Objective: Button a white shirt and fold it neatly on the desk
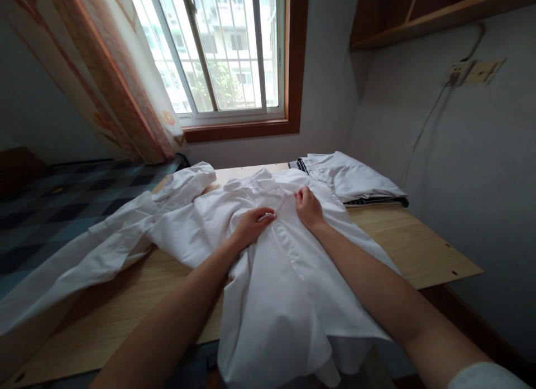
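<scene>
A white button-up shirt (pixel 268 277) lies spread front-up on a light wooden table (pixel 419 244), its hem hanging over the near edge and one sleeve trailing off to the left. My left hand (pixel 252 223) pinches the shirt's front placket near the upper chest. My right hand (pixel 309 206) grips the fabric just to the right of it, close to the collar. Both hands sit a few centimetres apart on the button line.
A folded pile of white and striped clothes (pixel 352 179) rests at the table's far right. A bed with a dark checked cover (pixel 62 205) lies to the left. A window (pixel 221 48) with a curtain (pixel 121 82) is behind; a wall is close on the right.
</scene>
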Demonstrator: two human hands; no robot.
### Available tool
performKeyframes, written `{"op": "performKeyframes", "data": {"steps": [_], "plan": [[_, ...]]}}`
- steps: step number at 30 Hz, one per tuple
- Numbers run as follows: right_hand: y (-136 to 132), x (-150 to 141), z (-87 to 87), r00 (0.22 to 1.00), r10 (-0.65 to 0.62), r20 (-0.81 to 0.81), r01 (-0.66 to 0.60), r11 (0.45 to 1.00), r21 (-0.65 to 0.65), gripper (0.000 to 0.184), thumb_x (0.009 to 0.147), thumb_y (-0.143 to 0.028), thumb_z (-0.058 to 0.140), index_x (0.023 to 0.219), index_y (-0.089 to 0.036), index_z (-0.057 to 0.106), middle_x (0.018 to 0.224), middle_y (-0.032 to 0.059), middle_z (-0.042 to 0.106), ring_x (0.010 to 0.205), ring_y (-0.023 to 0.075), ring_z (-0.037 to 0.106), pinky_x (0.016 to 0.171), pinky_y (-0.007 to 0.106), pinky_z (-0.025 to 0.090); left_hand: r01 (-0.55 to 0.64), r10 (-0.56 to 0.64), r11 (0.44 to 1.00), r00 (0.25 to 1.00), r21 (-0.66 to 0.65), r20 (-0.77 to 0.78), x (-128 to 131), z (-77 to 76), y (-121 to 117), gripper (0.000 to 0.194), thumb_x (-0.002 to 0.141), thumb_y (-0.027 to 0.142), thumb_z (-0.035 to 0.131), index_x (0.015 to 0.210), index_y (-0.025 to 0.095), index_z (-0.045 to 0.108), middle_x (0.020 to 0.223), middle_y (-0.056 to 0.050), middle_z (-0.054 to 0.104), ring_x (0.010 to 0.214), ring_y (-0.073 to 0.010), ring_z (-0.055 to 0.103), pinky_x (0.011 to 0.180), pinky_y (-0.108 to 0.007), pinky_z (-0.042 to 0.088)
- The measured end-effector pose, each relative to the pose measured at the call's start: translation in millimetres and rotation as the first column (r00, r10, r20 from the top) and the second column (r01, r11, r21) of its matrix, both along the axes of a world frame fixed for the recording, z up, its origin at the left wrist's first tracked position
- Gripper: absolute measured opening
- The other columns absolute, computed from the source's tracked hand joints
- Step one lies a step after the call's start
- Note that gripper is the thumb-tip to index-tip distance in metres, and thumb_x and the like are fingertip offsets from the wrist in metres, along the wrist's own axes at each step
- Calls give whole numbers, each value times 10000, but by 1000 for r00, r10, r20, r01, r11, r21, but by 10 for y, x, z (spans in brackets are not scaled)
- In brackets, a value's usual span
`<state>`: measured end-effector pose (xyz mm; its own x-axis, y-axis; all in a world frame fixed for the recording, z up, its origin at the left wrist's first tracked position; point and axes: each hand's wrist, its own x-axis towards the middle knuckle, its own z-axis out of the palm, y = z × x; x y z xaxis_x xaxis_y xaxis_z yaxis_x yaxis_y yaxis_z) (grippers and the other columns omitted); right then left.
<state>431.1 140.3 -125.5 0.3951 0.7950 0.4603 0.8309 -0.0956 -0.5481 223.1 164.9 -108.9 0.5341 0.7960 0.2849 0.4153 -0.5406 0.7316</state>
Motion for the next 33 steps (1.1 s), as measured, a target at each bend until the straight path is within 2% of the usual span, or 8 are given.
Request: {"op": "performKeyframes", "data": {"steps": [4, 14, 21, 24, 29, 33], "plan": [[6, -4, -20, 1000, 11, -12, -10, 1000, 30, 143, 973, -291, 407, 946, -194, 509, 909, 90, 654, 841, 232, 604, 710, 300, 392, 4, -5, 1000, 1000, 25, 22, 10, 21, -21, 384, 792, 538, 585, 927, 211, 737, 809, 10, 711, 757, -170, 591, 701, -247, 446], [-3, 3, -37, 998, 44, -51, -41, 997, 69, 136, 961, -303, 415, 894, -210, 489, 879, 76, 646, 805, 228, 592, 691, 300, 387, -12, 12, 1000, 1000, -5, -9, 8, 85, -38, 395, 765, 559, 603, 900, 216, 744, 737, 26, 690, 680, -148, 557, 642, -239, 419], [-10, 2, -33, 996, 57, -69, -51, 995, 81, 146, 958, -310, 417, 884, -212, 495, 852, 65, 636, 783, 218, 581, 679, 293, 386, 2, -3, 1000, 1000, -27, -10, 10, 99, -16, 393, 747, 541, 628, 915, 206, 750, 838, 4, 733, 764, -173, 609, 710, -250, 449], [-21, -9, -24, 996, 63, -69, -58, 995, 81, 146, 959, -311, 421, 882, -213, 497, 850, 61, 633, 781, 216, 579, 674, 291, 385, -6, 5, 999, 1000, -32, -15, 8, 98, -2, 410, 727, 559, 642, 896, 201, 748, 811, 5, 725, 750, -175, 602, 693, -252, 445], [-37, -37, -13, 995, 80, -51, -76, 994, 75, 145, 961, -307, 425, 878, -213, 499, 860, 63, 636, 787, 215, 582, 686, 295, 387, 0, 1, 1000, 999, 16, -42, 9, 75, -9, 387, 745, 556, 630, 839, 196, 737, 684, 32, 661, 657, -142, 545, 625, -237, 404], [-39, -46, -8, 996, 79, -42, -76, 995, 70, 139, 962, -300, 422, 880, -215, 495, 865, 64, 640, 796, 220, 587, 688, 299, 385, 16, -12, 998, 999, 69, -50, 14, 48, -20, 334, 785, 505, 611, 820, 197, 734, 686, 34, 670, 646, -132, 545, 628, -230, 405]]}}
